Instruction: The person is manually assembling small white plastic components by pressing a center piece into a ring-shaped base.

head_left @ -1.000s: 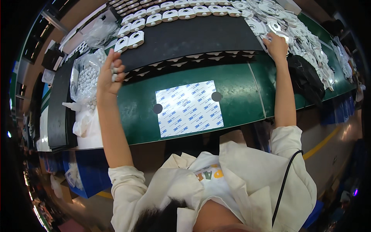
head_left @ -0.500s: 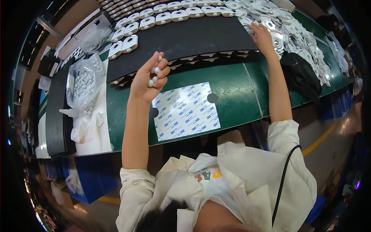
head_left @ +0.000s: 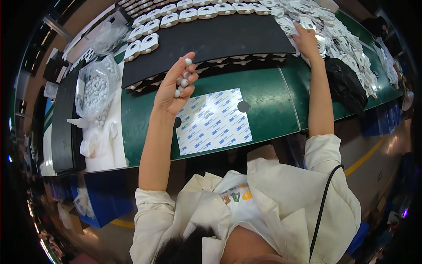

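Note:
My left hand (head_left: 175, 86) is closed loosely around several small white balls (head_left: 183, 82), palm turned up, one ball at the thumb and index fingertips. It hovers over the front edge of a black board (head_left: 220, 42). At the board's far right end, my right hand (head_left: 306, 43) reaches into a heap of flat white plastic parts (head_left: 336, 33) with round holes. Thumb and index finger are at the edge of one white plastic part (head_left: 288, 28); how firmly they grip it is hard to see.
Rows of white parts with balls (head_left: 189, 16) line the board's back and left. A clear bag of white balls (head_left: 96, 90) lies left. A patterned white sheet (head_left: 214, 123) is on the green table (head_left: 268, 99). A black bag (head_left: 345, 83) sits right.
My right hand has shifted slightly right, its fingers now at the edge of a white part. My left hand moved a little right, with a ball brought up to its fingertips.

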{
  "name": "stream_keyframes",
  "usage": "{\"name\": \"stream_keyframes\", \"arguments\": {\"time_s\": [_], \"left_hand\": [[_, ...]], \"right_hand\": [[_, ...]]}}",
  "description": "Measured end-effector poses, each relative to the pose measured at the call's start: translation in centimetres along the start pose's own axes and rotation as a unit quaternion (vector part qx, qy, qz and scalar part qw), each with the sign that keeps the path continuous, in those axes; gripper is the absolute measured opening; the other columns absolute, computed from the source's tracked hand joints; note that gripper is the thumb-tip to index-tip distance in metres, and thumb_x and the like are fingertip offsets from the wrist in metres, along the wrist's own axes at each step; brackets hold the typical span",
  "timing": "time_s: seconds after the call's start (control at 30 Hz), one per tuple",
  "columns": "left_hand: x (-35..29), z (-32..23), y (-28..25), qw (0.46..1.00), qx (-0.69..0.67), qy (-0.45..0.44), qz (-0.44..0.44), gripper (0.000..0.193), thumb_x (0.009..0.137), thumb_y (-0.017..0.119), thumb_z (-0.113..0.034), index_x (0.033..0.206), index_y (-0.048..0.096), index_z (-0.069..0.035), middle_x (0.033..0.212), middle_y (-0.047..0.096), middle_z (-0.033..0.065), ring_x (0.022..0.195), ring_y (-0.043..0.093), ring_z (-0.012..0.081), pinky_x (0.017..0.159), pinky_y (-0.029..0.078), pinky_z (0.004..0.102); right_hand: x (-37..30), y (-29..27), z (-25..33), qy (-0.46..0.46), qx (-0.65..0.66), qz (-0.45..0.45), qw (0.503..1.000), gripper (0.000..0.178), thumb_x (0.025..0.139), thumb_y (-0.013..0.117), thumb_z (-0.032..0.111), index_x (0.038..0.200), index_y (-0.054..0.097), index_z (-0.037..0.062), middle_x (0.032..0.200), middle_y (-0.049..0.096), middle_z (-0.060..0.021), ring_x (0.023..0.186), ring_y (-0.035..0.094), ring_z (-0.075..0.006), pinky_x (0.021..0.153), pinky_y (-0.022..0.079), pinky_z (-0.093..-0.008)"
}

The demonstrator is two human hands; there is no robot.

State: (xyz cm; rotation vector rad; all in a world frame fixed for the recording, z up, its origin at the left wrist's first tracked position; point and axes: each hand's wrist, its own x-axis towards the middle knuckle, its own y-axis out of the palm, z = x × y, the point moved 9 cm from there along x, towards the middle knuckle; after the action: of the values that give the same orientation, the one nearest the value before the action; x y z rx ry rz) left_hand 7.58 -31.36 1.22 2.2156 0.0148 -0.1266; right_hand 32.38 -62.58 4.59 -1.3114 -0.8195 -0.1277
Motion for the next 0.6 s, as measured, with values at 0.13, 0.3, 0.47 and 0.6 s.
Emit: {"name": "stream_keyframes", "arguments": {"time_s": [0.13, 0.3, 0.47, 0.6], "left_hand": [[-0.1, -0.4, 0.1, 0.999, 0.032, 0.026, 0.014, 0.037, 0.087, 0.057, -0.016, 0.121, 0.046, -0.006, 0.091, 0.053, 0.0062, 0.064, 0.046, 0.0061, 0.035, 0.029, 0.0134], [-0.2, -0.7, 0.8, 0.997, 0.06, 0.043, 0.027, 0.031, 0.085, 0.06, -0.014, 0.114, 0.052, -0.006, 0.099, 0.056, 0.0081, 0.061, 0.045, 0.0043, 0.036, 0.029, 0.0124], [-0.2, -0.7, 0.4, 0.996, 0.076, 0.045, 0.006, 0.027, 0.083, 0.063, -0.018, 0.105, 0.055, -0.005, 0.098, 0.058, 0.0082, 0.06, 0.045, 0.0041, 0.037, 0.029, 0.0125], [0.1, -0.6, -0.2, 0.997, 0.062, 0.041, 0.009, 0.026, 0.082, 0.065, -0.021, 0.102, 0.058, -0.005, 0.096, 0.058, 0.007, 0.06, 0.044, 0.0042, 0.037, 0.027, 0.013]], "right_hand": [[0.2, 0.8, -1.5, 0.017, -0.059, 0.075, 0.995, 0.05, 0.075, 0.063, 0.024, 0.122, 0.05, 0.0162, 0.116, 0.053, -0.0101, 0.104, 0.047, -0.0343, 0.09, 0.04, -0.04], [1.2, 1.1, -1.4, 0.001, -0.058, 0.05, 0.997, 0.041, 0.083, 0.057, 0.036, 0.117, 0.055, 0.0139, 0.121, 0.052, -0.0149, 0.113, 0.043, -0.0368, 0.094, 0.036, -0.0422], [3.3, 0.4, -3.1, -0.017, -0.074, 0.101, 0.992, 0.04, 0.076, 0.06, 0.037, 0.11, 0.061, 0.0158, 0.109, 0.06, -0.0111, 0.103, 0.053, -0.0332, 0.088, 0.042, -0.041], [2.7, -4.5, -2.4, 0.065, -0.031, 0.069, 0.995, 0.036, 0.071, 0.067, 0.031, 0.101, 0.065, 0.0102, 0.093, 0.065, -0.0121, 0.083, 0.061, -0.0288, 0.078, 0.046, -0.0355]]}}
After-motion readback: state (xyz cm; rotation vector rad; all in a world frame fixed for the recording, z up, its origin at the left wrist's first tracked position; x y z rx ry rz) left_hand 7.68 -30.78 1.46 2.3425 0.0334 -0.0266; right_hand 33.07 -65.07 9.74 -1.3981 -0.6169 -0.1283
